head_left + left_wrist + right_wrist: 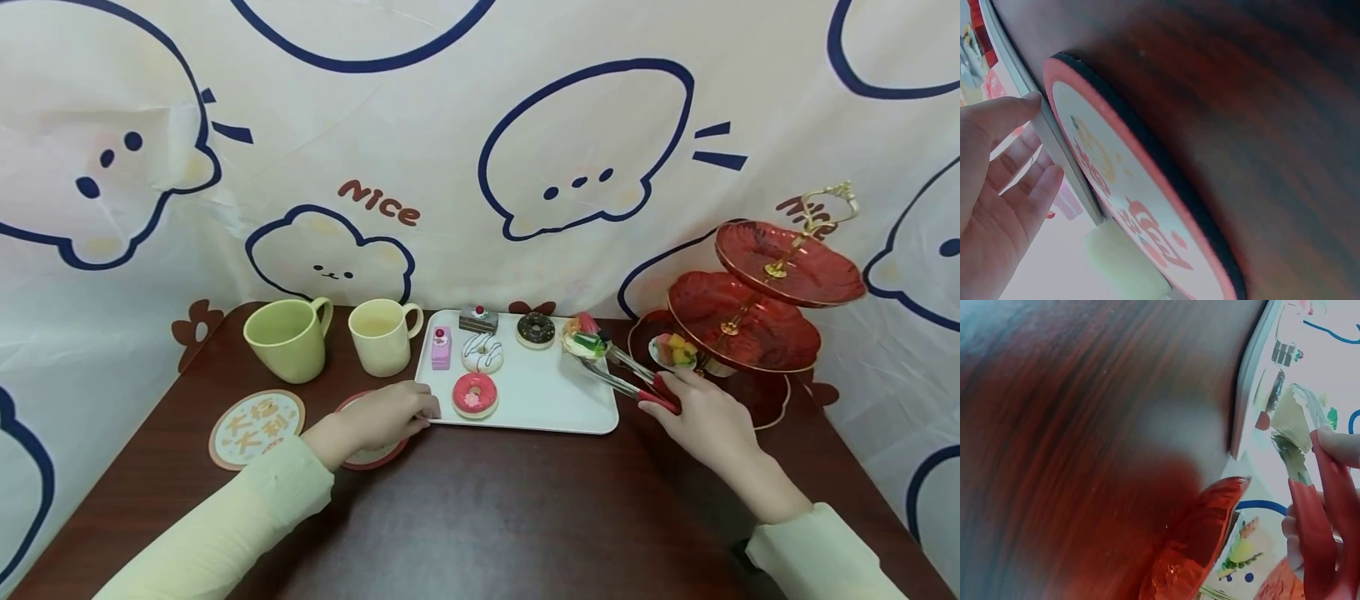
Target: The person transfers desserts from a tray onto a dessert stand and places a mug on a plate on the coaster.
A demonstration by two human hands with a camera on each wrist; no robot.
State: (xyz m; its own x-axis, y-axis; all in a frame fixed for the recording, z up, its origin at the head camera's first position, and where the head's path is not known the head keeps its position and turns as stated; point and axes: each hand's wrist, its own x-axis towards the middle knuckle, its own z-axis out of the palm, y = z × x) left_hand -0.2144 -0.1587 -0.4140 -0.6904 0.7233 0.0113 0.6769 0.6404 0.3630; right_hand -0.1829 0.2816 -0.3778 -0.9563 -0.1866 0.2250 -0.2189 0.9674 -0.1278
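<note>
The white tray (pixel 555 400) is carrying 5 sweets: a pink cake slice (pixel 441 348), a chocolate slice (pixel 477 322), a white striped donut (pixel 482 353), a dark donut (pixel 536 331) and a pink donut (pixel 474 395). Off to the right, the red tiered stand (pixel 772 333) is showing 3 levels, with a fruit-topped treat (pixel 675 351) sitting on the lowest — the middle plate is partly blocking that level.

Over left, a green mug (pixel 283 346) and a pale yellow mug (pixel 378 342) are standing upright behind 2 round coasters; the left coaster (pixel 255 429) is lying mostly in view, while the left hand is covering part of the right coaster (pixel 375 457). Patterned cloth (pixel 450 150) is hanging behind.

The left hand (pixel 386 412) is bending its thumb and fingers onto the tray's near-left rim, lightly gripping it. The right hand (pixel 708 417) is curling round red-handled tongs (pixel 617 382), which are pinching a colorful pastry (pixel 581 343) at the tray's far-right corner — can't tell if it's touching down.
</note>
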